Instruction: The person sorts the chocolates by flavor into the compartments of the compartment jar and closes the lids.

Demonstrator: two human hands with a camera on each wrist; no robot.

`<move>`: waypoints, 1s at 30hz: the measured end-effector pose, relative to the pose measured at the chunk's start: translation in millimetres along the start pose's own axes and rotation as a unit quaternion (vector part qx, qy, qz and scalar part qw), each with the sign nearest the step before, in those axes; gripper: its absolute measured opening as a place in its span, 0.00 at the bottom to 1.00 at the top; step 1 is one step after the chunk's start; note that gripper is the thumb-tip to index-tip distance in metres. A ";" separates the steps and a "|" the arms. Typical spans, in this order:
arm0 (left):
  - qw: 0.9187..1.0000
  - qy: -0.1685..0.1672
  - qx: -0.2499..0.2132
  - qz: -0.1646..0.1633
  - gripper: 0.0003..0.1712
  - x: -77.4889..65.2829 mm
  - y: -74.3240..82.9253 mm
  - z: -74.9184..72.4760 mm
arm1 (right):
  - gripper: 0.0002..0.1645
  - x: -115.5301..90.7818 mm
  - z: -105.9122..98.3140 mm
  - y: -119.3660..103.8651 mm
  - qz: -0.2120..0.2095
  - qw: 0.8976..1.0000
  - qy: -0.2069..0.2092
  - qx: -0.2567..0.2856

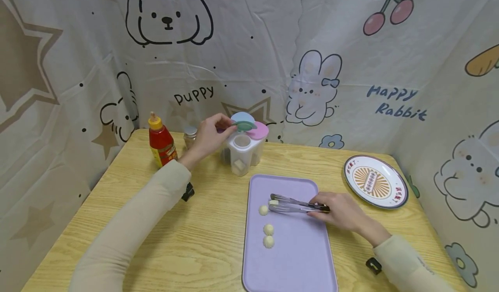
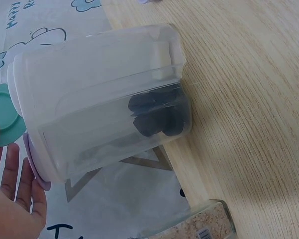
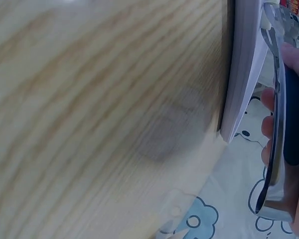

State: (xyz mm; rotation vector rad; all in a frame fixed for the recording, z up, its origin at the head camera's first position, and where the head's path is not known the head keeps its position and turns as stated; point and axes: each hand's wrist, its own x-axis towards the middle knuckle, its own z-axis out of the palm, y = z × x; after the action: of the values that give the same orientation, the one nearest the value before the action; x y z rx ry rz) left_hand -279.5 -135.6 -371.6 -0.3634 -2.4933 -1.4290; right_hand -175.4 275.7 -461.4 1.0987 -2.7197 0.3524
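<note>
My left hand (image 1: 213,131) pinches the edge of a round green lid (image 1: 244,126), raised on a clear multi-compartment container (image 1: 241,160). Below it, the front compartment's mouth is uncovered, and a pale piece lies at the bottom. Dark pieces (image 2: 159,112) fill the base of another compartment in the left wrist view. My right hand (image 1: 343,212) grips metal tongs (image 1: 298,206) with black handles over a lilac tray (image 1: 296,257). One white piece (image 1: 274,202) lies between the tong tips; whether they squeeze it I cannot tell. Several round white pieces (image 1: 268,229) rest nearby on the tray.
A red sauce bottle (image 1: 163,144) with a yellow cap and a small jar (image 1: 189,136) stand left of the container. At the right back lies a patterned plate (image 1: 375,182). A black clip-like object (image 1: 374,266) is near my right sleeve. Printed cloth hangs behind.
</note>
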 end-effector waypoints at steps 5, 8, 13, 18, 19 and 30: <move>1.000 -0.002 0.001 -0.005 0.12 0.2 0.4 0.4 | 0.12 -1.6 1.7 -0.3 -0.006 1.000 0.015 0.010; 1.000 -0.003 -0.001 -0.008 0.12 -0.1 0.4 0.5 | 0.11 -2.3 1.4 -0.1 -0.010 1.000 0.019 0.018; 1.000 -0.004 -0.003 -0.007 0.12 -0.2 0.0 0.6 | 0.10 -3.1 -3.0 1.4 -0.010 0.999 0.032 0.039; 1.000 -0.002 -0.004 -0.005 0.12 0.2 -0.6 0.4 | 0.11 0.8 -14.4 2.9 -0.013 0.998 0.056 0.037; 1.000 -0.002 -0.004 -0.004 0.12 0.4 -0.8 0.5 | 0.11 2.3 -17.0 3.1 -0.016 0.997 0.060 0.034; 1.000 -0.004 -0.006 -0.005 0.11 0.1 -0.4 0.6 | 0.10 45.1 -54.9 -3.0 -0.042 0.994 0.098 0.027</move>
State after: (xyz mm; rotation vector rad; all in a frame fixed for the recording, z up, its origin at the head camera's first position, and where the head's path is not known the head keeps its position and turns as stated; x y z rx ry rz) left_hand -279.8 -135.4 -372.2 -0.3599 -2.4980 -1.4500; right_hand -200.6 259.7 -396.9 1.1237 -2.4991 0.4948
